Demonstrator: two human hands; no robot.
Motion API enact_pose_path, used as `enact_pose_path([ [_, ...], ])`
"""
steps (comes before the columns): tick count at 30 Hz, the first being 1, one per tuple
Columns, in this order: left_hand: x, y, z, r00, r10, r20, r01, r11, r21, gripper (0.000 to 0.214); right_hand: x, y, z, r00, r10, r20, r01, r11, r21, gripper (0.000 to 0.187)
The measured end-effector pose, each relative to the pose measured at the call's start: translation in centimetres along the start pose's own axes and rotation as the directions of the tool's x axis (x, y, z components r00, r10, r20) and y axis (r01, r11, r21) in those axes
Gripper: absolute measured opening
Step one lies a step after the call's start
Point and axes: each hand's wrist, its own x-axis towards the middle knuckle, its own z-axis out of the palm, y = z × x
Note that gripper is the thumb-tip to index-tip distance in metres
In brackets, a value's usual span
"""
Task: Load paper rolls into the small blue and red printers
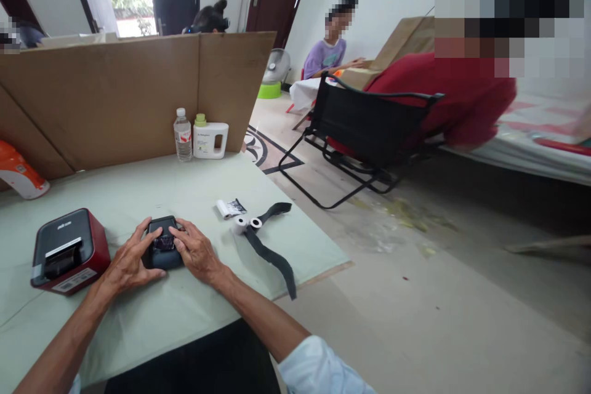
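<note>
A small black device (161,229) lies on the pale green table (138,197). My left hand (127,261) grips its left side with curled fingers. My right hand (196,250) holds its right side, fingertips resting on its top. Just left of my hands sits a red and black label printer (69,249). To the right lie two small white paper rolls (244,223) on a long black strap (270,249), and a small folded paper (229,207) beyond them.
A water bottle (183,135) and a white jug with a green cap (209,137) stand against a cardboard partition (133,89). An orange and white object (18,172) lies far left. A black folding chair (364,129) and other people are to the right.
</note>
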Motion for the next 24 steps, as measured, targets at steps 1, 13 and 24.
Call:
enact_pose_path([
  [1, -0.01, 0.08, 0.01, 1.0, -0.002, 0.0, 0.002, 1.0, 0.005, 0.101, -0.03, -0.02, 0.02, 1.0, 0.001, -0.002, -0.001, 1.0, 0.004, 0.04],
  [13, 0.27, 0.37, 0.02, 1.0, -0.025, -0.008, 0.025, 0.999, 0.043, 0.113, -0.11, -0.45, -0.61, 1.0, -0.01, 0.019, 0.011, 0.999, -0.032, 0.043],
  [24, 0.49, 0.17, 0.55, 0.999, -0.018, -0.041, 0.017, 1.0, -0.017, 0.105, -0.11, -0.08, -0.33, 0.999, 0.04, 0.003, -0.04, 0.998, 0.043, 0.038],
])
